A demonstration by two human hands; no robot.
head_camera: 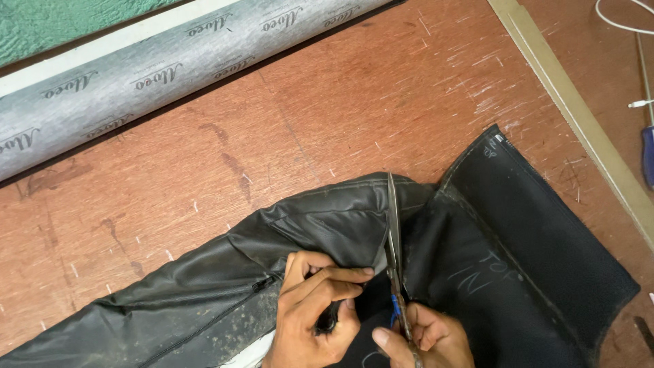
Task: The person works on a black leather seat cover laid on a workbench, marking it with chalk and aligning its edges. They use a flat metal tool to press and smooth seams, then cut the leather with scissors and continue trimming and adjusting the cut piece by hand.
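A black leather-like cover [313, 228] with a zipper [225, 310] lies across the reddish wooden table, joined to a flat black panel [538, 252] marked in chalk. My right hand [426, 341] grips metal scissors [394, 232] whose blades point away from me into the seam between cover and panel. My left hand [313, 310] pinches and holds down the black material just left of the blades.
A long grey roll of printed fabric [157, 75] lies along the table's far left, with green material [61, 20] behind it. A pale wooden strip [579, 116] runs down the right side; beyond it are a white cable [623, 24] and a blue-handled tool [647, 153].
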